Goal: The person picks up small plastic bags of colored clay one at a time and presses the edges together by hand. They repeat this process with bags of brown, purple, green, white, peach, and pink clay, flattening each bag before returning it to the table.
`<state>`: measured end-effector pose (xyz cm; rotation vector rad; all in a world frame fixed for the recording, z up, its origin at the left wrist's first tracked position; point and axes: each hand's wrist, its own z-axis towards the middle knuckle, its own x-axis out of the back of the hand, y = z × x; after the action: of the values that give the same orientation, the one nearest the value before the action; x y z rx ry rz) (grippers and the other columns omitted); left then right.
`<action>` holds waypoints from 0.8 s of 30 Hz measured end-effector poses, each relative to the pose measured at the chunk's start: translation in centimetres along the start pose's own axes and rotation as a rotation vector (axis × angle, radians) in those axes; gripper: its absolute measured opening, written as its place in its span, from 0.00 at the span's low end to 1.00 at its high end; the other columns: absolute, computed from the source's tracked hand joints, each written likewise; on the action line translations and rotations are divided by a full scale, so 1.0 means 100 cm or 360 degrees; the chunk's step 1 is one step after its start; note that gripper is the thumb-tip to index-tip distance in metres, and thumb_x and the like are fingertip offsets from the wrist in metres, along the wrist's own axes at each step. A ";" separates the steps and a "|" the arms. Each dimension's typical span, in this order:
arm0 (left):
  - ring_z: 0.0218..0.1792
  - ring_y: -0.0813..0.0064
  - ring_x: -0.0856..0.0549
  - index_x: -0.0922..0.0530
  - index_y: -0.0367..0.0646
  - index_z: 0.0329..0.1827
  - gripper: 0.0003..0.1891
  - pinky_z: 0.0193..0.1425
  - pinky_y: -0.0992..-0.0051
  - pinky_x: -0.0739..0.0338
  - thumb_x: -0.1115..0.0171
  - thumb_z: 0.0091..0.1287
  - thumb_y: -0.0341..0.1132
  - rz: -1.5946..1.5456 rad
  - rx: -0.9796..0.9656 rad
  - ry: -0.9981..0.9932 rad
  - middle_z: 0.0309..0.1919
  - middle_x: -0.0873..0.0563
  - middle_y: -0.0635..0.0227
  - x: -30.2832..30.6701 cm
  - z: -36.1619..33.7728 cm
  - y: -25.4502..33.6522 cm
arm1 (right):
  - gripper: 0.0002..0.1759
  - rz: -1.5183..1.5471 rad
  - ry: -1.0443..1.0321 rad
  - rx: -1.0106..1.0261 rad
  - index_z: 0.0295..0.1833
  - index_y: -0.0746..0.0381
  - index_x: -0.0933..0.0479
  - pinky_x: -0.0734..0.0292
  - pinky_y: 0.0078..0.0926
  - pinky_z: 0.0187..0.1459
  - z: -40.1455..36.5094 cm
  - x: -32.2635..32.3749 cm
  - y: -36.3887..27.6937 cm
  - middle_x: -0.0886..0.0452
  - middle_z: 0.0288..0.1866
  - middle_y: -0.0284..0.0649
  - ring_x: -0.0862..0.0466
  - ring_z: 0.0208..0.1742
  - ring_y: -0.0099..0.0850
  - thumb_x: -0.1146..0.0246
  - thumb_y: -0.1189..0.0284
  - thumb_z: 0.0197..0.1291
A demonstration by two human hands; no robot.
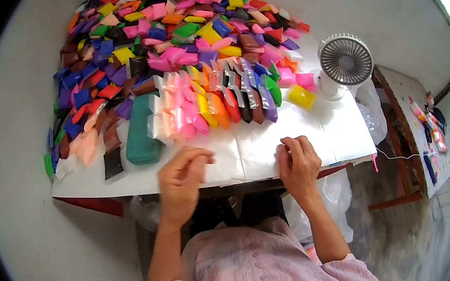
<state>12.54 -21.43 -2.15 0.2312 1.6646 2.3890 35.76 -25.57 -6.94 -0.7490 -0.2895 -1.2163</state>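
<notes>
My left hand (180,183) hovers over the front edge of the white-covered table, slightly blurred, its fingers curled in with nothing showing in them. Opposite it, my right hand (299,166) is also loosely closed at the table edge, with no object visible in it. Beyond both hands stand tight rows of small clear-wrapped colored packets (212,105), from white and pink through yellow, orange, red, black and brown to purple and green. A dark green block (141,133) lies along the left end of these rows, nearest my left hand.
A large heap of mixed colored packets (165,32) covers the back and left of the table. One yellow packet (302,97) lies near a white fan (345,62) at the right. Plastic bags (371,110) hang by a wooden side table (400,134).
</notes>
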 end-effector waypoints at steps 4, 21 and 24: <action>0.25 0.89 0.29 0.17 0.37 0.42 0.11 0.29 0.85 0.34 0.47 0.73 0.33 0.0314 -0.0077 0.0287 0.33 0.16 0.70 0.064 0.004 0.010 | 0.08 -0.0012 0.0012 0.0022 0.42 0.63 0.23 0.27 0.35 0.31 0.001 0.001 -0.001 0.26 0.33 0.41 0.22 0.32 0.40 0.36 0.78 0.55; 0.24 0.91 0.31 0.17 0.38 0.46 0.09 0.25 0.88 0.40 0.44 0.73 0.32 0.0450 0.0006 0.0776 0.32 0.17 0.74 0.162 0.012 -0.014 | 0.07 0.0005 0.0043 0.0004 0.41 0.64 0.22 0.26 0.35 0.31 0.002 0.000 -0.003 0.24 0.32 0.43 0.21 0.31 0.41 0.36 0.79 0.56; 0.24 0.90 0.31 0.17 0.38 0.46 0.09 0.26 0.87 0.38 0.44 0.73 0.31 0.0469 -0.0058 0.0736 0.31 0.17 0.74 0.161 0.016 -0.021 | 0.07 0.0048 -0.0028 -0.0057 0.41 0.64 0.22 0.26 0.34 0.31 0.001 0.003 -0.002 0.24 0.32 0.43 0.21 0.29 0.40 0.36 0.79 0.56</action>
<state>-2.35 -15.00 -3.51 -0.1021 1.8814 2.8576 35.73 -25.70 -6.62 -0.7928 -0.2705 -1.1895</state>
